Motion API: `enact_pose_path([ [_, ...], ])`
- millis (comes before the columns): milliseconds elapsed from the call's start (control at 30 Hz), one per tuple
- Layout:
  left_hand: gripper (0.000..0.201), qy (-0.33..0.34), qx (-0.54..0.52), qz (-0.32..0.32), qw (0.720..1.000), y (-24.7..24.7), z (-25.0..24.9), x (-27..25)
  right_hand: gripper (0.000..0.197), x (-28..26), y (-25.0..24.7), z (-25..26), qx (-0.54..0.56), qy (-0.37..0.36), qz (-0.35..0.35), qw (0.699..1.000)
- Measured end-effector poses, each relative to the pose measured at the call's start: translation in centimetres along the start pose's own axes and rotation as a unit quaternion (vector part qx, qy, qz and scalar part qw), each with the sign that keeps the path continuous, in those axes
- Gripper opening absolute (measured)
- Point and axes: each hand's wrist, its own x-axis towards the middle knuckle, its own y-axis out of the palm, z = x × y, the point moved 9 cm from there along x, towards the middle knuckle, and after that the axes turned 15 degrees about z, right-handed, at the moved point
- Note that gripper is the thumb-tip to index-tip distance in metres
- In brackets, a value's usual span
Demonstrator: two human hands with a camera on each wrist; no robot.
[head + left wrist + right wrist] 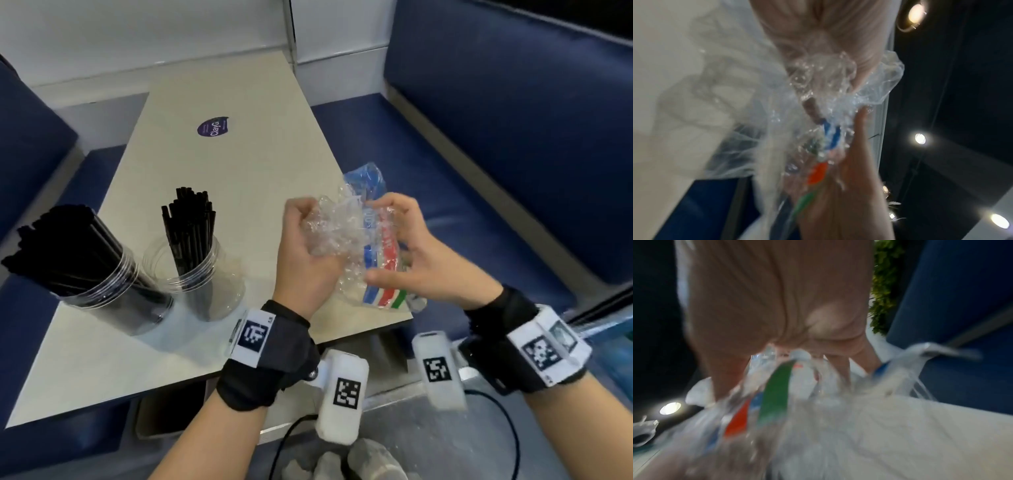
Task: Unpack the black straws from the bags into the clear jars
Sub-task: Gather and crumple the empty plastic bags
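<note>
Both hands crumple an empty clear plastic bag (346, 236) with blue, red and green stripes, above the table's near right corner. My left hand (305, 240) grips its crinkled left part with curled fingers. My right hand (404, 246) holds the striped right part between thumb and fingers. No straws show inside the bag (818, 100) (777, 392). Two clear jars stand on the left of the table. The left jar (113, 294) is packed with black straws (68, 246). The right jar (198, 274) holds a smaller bunch of black straws (188, 226).
The beige table (222, 171) has a purple sticker (213, 127) near its far end. Blue padded benches (513, 137) flank it on both sides. A cable (507, 428) and white wrist-camera housings (342, 394) hang below my forearms.
</note>
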Motion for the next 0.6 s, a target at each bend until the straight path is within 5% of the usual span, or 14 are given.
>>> enact_pose_path([
  [100, 0.078, 0.075, -0.032, 0.022, 0.996, 0.6, -2.1, -1.2, 0.052, 0.3, 1.4, 1.0, 0.038, -0.03, -0.043, 0.998],
  [200, 0.073, 0.099, 0.125, 0.041, 0.986, 0.5, -3.3, -2.6, 0.04, 0.4, 2.0, 1.0, 0.112, -0.04, -0.086, 0.989],
  [333, 0.079, 0.062, 0.212, 0.2, 0.955, 0.7, -3.2, -4.4, 0.032, 0.6, 4.4, -0.1, 0.299, -0.027, -0.102, 0.948],
  [400, 0.078, 0.067, 0.212, 0.227, 0.948, -0.4, -3.7, -5.5, 0.032, 1.1, 6.2, 0.1, 0.348, -0.019, -0.073, 0.934],
  [600, 0.067, 0.055, 0.332, 0.134, 0.932, -9.2, -4.9, -10.2, 0.045, 0.0, 10.2, -0.5, 0.077, 0.065, 0.056, 0.993],
])
